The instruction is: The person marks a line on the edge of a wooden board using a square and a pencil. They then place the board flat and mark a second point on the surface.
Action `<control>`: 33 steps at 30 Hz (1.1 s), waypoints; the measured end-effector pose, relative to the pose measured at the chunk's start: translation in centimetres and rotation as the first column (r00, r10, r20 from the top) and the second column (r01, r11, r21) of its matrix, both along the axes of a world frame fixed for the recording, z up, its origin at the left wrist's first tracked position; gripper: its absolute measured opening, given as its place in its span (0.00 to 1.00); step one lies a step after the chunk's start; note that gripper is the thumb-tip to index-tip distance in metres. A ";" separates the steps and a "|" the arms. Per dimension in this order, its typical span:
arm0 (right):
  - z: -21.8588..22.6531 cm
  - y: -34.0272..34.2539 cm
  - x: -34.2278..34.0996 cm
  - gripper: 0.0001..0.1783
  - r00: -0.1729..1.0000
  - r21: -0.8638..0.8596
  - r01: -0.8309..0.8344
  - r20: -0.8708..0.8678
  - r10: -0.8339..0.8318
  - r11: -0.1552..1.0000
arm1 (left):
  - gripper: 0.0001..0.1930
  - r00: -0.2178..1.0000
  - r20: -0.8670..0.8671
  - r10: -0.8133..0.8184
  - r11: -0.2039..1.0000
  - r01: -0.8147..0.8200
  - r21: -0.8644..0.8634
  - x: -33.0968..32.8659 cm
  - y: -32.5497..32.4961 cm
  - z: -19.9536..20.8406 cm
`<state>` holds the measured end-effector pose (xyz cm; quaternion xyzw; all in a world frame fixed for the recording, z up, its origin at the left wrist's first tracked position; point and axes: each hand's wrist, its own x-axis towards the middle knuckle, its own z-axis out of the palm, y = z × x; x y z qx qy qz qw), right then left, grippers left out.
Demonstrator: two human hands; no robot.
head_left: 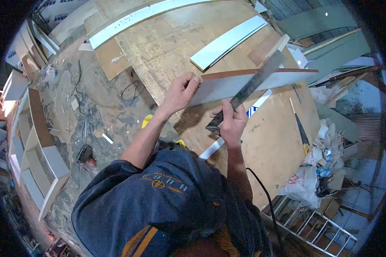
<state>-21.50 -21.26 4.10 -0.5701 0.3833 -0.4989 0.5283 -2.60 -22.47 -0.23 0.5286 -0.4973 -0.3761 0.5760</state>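
A long white board (218, 89) with a brown top edge stands on its side on the wooden worktable (158, 55). My left hand (180, 95) is closed round its left end, fingers curled over the corner. In my right hand (233, 124) is a long flat grey metal bar (261, 76) with a dark lower end; its exact kind is blurred. The bar slants away from me and crosses in front of the board's face; I cannot tell if they touch. A narrow white strip (212, 148) lies near my right wrist.
Another white board (227, 43) lies behind, with a long white strip (137, 17) along the far edge. A handsaw (302, 132) rests at the table's right. A ladder (317, 229) and scrap bags (302, 184) are lower right; a shelf frame (40, 150) is left.
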 end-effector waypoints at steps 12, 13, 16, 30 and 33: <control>-2.2 -0.7 2.5 0.14 0.810 -0.216 -0.106 -0.585 -0.042 0.971 | 0.18 0.995 -0.093 -0.022 0.998 0.017 -0.053 -0.2 0.3 -1.4; -2.3 -0.9 2.8 0.13 0.784 -0.226 -0.127 -0.619 -0.042 0.966 | 0.18 0.996 -0.089 -0.025 0.998 0.019 -0.067 -0.1 0.1 -1.5; -2.5 -1.3 3.4 0.11 0.713 -0.282 -0.162 -0.696 -0.085 0.946 | 0.18 0.998 -0.062 -0.021 0.996 0.016 -0.087 0.0 -0.1 -1.7; -1.3 -1.2 5.8 0.06 0.529 -0.304 -0.103 -0.823 -0.206 0.947 | 0.14 0.993 0.002 0.117 0.984 -0.115 -0.137 -1.3 0.1 -2.0; -1.9 -1.4 6.2 0.06 0.563 -0.319 -0.090 -0.798 -0.216 0.943 | 0.13 0.984 -0.053 0.169 0.976 -0.175 -0.126 -1.5 -0.2 -2.0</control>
